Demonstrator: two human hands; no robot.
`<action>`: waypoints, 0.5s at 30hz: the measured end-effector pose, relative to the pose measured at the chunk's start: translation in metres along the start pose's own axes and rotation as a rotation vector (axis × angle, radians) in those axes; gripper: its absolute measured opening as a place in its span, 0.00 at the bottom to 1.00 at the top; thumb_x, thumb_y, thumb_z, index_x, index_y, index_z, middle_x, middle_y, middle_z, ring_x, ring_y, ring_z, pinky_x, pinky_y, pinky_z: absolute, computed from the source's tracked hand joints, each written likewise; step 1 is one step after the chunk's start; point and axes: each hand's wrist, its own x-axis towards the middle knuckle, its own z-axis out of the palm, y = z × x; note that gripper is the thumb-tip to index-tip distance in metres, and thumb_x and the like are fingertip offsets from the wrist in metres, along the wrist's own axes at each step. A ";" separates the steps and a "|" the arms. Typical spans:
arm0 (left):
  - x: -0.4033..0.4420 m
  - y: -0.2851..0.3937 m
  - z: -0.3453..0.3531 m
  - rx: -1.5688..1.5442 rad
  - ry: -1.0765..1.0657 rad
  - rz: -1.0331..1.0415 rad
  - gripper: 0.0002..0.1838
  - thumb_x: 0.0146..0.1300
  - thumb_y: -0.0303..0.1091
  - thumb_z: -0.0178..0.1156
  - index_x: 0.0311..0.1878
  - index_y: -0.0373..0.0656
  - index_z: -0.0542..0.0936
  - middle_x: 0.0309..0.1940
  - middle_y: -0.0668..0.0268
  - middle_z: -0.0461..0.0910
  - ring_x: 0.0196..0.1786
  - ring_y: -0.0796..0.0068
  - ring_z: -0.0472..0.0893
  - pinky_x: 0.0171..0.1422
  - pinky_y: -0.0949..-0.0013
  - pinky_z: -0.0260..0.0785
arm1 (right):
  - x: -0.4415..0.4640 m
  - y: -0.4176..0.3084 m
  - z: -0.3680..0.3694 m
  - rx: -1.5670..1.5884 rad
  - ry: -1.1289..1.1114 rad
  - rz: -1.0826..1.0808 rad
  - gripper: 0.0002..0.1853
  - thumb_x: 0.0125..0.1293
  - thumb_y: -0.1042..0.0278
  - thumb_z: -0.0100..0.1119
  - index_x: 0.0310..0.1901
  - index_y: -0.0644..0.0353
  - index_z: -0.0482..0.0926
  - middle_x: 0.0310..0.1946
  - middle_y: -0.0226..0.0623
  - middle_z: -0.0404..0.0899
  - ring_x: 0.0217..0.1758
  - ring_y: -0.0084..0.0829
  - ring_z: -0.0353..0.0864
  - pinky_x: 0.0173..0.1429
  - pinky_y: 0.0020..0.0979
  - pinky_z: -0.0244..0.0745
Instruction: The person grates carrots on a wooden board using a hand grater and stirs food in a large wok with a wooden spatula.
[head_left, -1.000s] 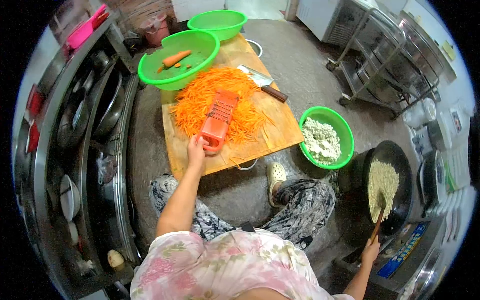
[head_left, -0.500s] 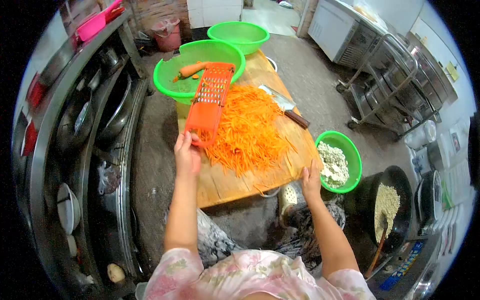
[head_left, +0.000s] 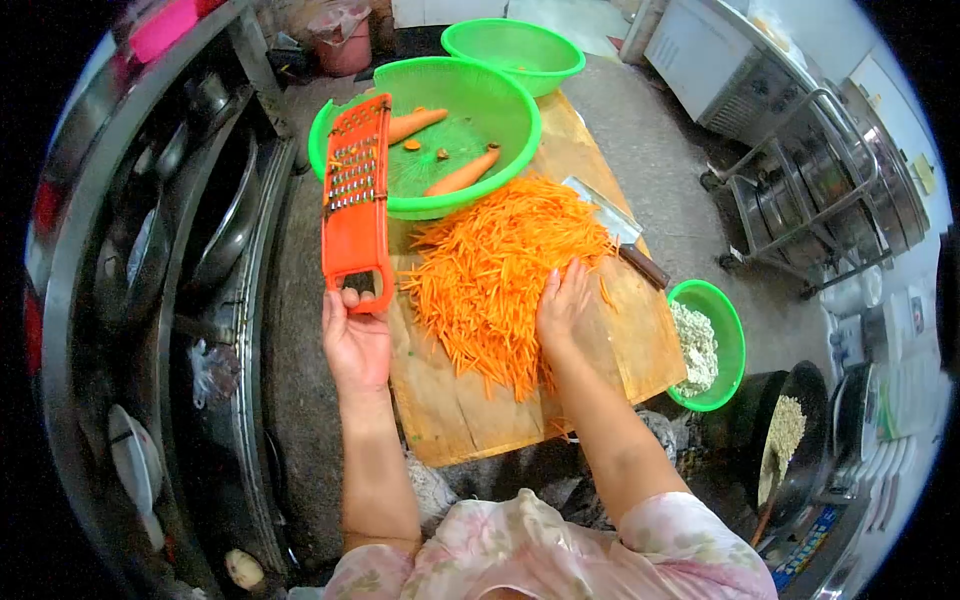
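My left hand [head_left: 352, 345] grips the handle end of an orange-red grater [head_left: 355, 230], which stands raised at the board's left side. Behind it, the large green basket [head_left: 525, 150] holds whole carrots [head_left: 465, 172] and small carrot ends. A heap of shredded carrot [head_left: 490, 270] covers the middle of the wooden board [head_left: 450, 430]. My right hand [head_left: 563, 300] lies against the heap's right side, fingers stretched out. A cleaver [head_left: 610, 215] with a dark wooden handle rests on the board's right edge, just beyond that hand.
A second green basket [head_left: 515, 45] sits at the far end. To the right are a green bowl [head_left: 735, 340] of whitish pieces, a dark wok [head_left: 805, 400] with pale contents and a metal trolley [head_left: 800, 190]. Metal shelving [head_left: 255, 250] with pans runs along the left.
The grater has moved left, off the carrot heap and out of the basket. My right hand has gone from the board's right edge onto the shredded carrot. The view has shifted.
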 end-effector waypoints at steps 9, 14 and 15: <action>-0.014 -0.007 -0.007 -0.008 -0.011 -0.032 0.08 0.63 0.35 0.51 0.43 0.45 0.72 0.28 0.72 0.74 0.33 0.78 0.75 0.42 0.72 0.69 | 0.010 0.021 -0.047 0.478 -0.250 0.023 0.28 0.67 0.52 0.34 0.62 0.64 0.56 0.64 0.52 0.53 0.69 0.44 0.48 0.70 0.39 0.39; -0.030 -0.023 0.001 0.149 -0.110 -0.135 0.07 0.64 0.34 0.50 0.43 0.46 0.71 0.28 0.71 0.74 0.32 0.82 0.74 0.37 0.76 0.69 | -0.001 0.062 -0.115 0.336 -0.151 -0.055 0.23 0.68 0.59 0.36 0.59 0.65 0.62 0.61 0.52 0.58 0.66 0.46 0.53 0.69 0.38 0.44; -0.034 -0.031 0.001 0.211 -0.129 -0.175 0.07 0.64 0.34 0.50 0.43 0.45 0.70 0.28 0.71 0.74 0.31 0.82 0.74 0.36 0.77 0.68 | -0.006 0.073 -0.127 0.267 -0.139 -0.075 0.22 0.68 0.60 0.37 0.58 0.65 0.63 0.61 0.52 0.59 0.66 0.46 0.54 0.68 0.37 0.45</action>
